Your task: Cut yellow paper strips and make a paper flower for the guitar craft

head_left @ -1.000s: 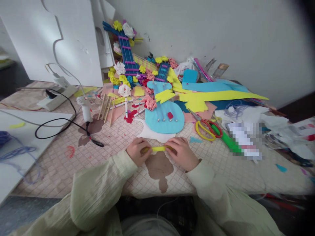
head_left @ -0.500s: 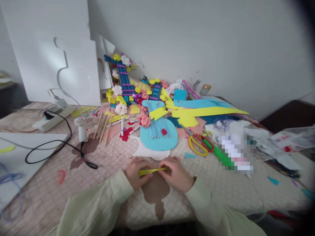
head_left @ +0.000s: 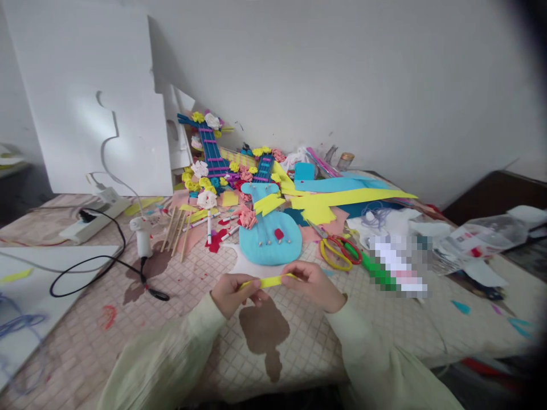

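Note:
A narrow yellow paper strip is stretched level between my two hands, above the near part of the table. My left hand pinches its left end between thumb and fingers. At the other end, my right hand pinches it with thumb and forefinger. Just beyond my hands lies a light blue guitar-shaped piece with thin strings, a dark red patch and small beads, partly over a white sheet. Folded yellow paper and a pink paper flower rest on its upper part.
Scissors with yellow and red handles lie right of the blue piece. A glue gun, wooden sticks and a power strip are at left. Decorated paper guitars lean at the back, near a white board.
My hands have risen slightly away from me. The yellow strip, earlier seen edge-on, now shows its flat face. The whole view has shifted a little.

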`<state>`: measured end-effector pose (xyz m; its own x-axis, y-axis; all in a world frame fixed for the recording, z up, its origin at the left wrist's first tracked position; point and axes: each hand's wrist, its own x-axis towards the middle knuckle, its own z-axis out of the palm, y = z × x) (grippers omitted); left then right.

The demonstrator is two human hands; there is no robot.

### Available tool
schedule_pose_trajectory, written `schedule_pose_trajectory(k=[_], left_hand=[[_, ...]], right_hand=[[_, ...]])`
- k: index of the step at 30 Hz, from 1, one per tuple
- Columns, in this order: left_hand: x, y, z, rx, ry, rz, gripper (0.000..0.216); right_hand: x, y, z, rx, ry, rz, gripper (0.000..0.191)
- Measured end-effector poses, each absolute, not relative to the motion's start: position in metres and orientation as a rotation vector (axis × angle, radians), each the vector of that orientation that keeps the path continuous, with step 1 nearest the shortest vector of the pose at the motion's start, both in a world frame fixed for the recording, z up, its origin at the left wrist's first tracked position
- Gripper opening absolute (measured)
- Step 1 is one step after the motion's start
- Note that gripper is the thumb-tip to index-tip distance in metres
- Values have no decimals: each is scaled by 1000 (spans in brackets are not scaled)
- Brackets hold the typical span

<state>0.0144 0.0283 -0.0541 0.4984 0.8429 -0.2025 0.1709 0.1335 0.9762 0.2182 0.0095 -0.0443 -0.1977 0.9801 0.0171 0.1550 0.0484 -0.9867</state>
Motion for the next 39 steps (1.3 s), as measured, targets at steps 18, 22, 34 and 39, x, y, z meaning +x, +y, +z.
schedule_pose_trajectory(k=[18, 22, 34, 39], left_hand=[[33, 35, -55, 1091, 980, 997, 41], [35, 45, -51, 1097, 1020, 1081, 44], [35, 63, -45, 1342, 1090, 1097, 30], [48, 64, -47, 1333, 1081, 1041, 30]], right_hand=[[186, 36, -42, -1057, -1137, 1252, 26], [175, 53, -36, -1031, -1228, 1281, 26], [177, 75, -48, -926, -1187, 1301, 26], [190, 75, -55, -975, -1104, 1254, 27]])
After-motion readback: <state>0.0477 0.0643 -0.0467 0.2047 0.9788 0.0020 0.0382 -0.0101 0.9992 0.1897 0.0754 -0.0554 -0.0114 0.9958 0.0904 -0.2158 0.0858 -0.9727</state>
